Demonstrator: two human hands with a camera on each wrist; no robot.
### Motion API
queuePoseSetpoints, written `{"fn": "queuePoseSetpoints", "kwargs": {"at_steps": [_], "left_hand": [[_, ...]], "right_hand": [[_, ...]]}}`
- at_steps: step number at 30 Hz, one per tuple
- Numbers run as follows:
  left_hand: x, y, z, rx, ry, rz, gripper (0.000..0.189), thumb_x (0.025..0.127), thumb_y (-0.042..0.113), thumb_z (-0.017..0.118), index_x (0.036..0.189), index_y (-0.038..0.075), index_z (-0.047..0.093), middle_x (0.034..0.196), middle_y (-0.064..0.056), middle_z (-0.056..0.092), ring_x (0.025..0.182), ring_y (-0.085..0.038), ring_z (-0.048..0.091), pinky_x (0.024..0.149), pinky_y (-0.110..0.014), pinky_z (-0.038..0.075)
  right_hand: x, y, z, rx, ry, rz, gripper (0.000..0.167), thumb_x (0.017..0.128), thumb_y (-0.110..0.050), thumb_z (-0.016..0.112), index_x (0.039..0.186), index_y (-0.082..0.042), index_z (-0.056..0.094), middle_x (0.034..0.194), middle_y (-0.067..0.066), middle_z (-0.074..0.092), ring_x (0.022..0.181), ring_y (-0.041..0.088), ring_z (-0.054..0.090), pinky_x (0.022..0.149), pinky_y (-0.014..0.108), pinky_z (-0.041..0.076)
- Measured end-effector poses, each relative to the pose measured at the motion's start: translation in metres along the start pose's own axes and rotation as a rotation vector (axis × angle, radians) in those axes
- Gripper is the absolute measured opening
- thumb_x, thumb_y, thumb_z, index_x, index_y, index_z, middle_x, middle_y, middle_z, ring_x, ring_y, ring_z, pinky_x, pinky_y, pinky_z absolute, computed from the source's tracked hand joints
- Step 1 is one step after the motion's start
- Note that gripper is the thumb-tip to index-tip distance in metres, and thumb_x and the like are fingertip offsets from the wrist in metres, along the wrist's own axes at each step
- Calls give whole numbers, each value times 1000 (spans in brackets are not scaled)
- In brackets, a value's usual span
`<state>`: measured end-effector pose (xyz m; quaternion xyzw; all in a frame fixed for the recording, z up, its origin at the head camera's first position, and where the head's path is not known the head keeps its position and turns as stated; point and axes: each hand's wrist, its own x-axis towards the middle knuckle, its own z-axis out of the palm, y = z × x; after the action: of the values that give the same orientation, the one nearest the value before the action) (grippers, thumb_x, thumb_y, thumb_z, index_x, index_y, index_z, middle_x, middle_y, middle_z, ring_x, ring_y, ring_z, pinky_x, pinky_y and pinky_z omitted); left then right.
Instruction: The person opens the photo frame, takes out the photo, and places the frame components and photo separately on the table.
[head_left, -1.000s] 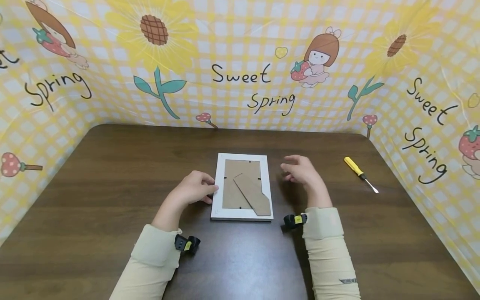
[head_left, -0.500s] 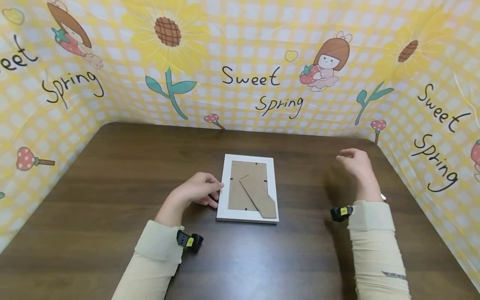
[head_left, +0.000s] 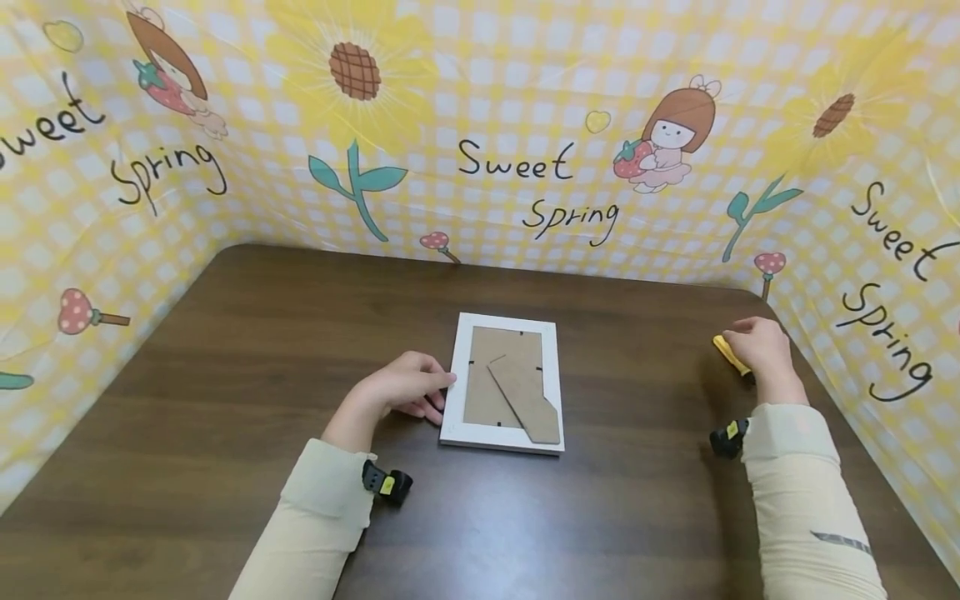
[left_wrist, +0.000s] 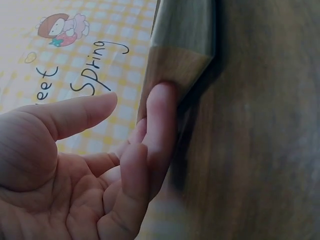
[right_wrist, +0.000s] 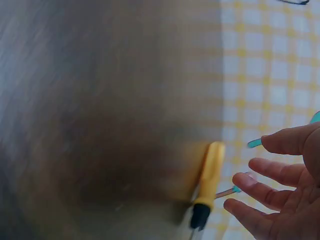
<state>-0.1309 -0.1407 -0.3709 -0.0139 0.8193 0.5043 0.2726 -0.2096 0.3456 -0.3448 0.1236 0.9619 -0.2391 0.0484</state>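
Observation:
A white picture frame (head_left: pixel 551 350) lies face down, its brown backing board (head_left: pixel 495 342) and slanted stand leg (head_left: pixel 536 412) on top. My left hand (head_left: pixel 405 385) is at its left side. In the left wrist view a fingertip (left_wrist: pixel 162 95) touches the frame's side edge (left_wrist: pixel 180 60), and the thumb stands apart from it. My right hand (head_left: pixel 761 346) hovers over a screwdriver with a yellow handle (head_left: pixel 731 356). The right wrist view shows the fingers (right_wrist: pixel 265 190) spread and apart from the screwdriver (right_wrist: pixel 210 170). Its shaft is mostly hidden by the hand in the head view.
The dark wooden table (head_left: pixel 247 350) carries the frame and the screwdriver. A yellow checked cloth (head_left: pixel 510 108) printed with flowers and figures walls it in at the back and both sides.
My right hand has moved right, from beside the frame to over the screwdriver. My left hand stays at the frame's left edge. The head view has shifted slightly.

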Motion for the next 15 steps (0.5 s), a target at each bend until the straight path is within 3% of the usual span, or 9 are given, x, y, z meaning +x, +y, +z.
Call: {"fn": "queuePoseSetpoints", "kwargs": {"at_steps": [4,8,15], "left_hand": [[0,-2,3,13,6,-2,24,101,23,56,106,-1,58,77,-9,64,62,-11,69,55,-20,50],[-2,-4,5,39,24,7,22,100,21,58,104,-1,59,75,-8,63,62,-11,68,57,-22,52],[-1,-3,11,66,35,23,20,97,18,64,101,-1,58,78,-10,64,60,-13,66,57,-23,52]], "right_hand": [[3,14,6,-40,-17,20,54,100,-24,45,139,15,41,140,41,39,128,57,37,106,61,36],[7,21,15,-81,1,-11,54,97,-24,50,135,15,44,136,42,43,122,59,42,103,61,37],[9,28,24,-114,-26,-18,49,93,-16,57,130,14,47,131,40,48,114,60,45,97,61,26]]}}
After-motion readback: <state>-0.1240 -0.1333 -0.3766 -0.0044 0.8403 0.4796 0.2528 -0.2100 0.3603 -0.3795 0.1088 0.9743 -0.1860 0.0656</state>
